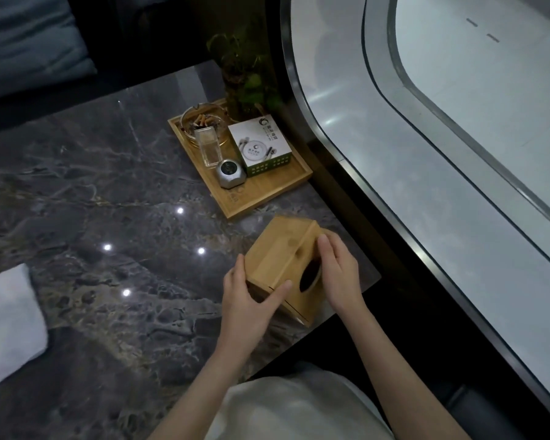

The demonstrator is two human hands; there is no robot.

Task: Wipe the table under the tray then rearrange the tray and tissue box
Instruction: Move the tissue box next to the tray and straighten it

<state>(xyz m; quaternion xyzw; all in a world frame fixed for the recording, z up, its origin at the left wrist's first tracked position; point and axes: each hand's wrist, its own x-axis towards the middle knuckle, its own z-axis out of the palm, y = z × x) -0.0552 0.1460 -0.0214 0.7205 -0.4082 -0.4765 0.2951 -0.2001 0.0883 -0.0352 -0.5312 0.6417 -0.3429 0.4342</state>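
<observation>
At 5 o'clock on the dark marble table (77, 192), your left hand (248, 300) and right hand (337, 268) grip the square bamboo tissue box (277, 258). At 12 o'clock from it sits the rectangular wooden tray (267, 192).

A folded white cloth (8, 325) is seen at the left, and a potted plant (246, 74) is seen by the window.

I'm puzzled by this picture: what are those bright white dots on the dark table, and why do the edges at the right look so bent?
Head view: the dots are most likely ceiling lights mirrored in the glossy marble table; the bent edges at right come from the wide-angle lens; the room is dim, so the plant is murky and both hands on the wooden tissue box look slightly soft.
</observation>
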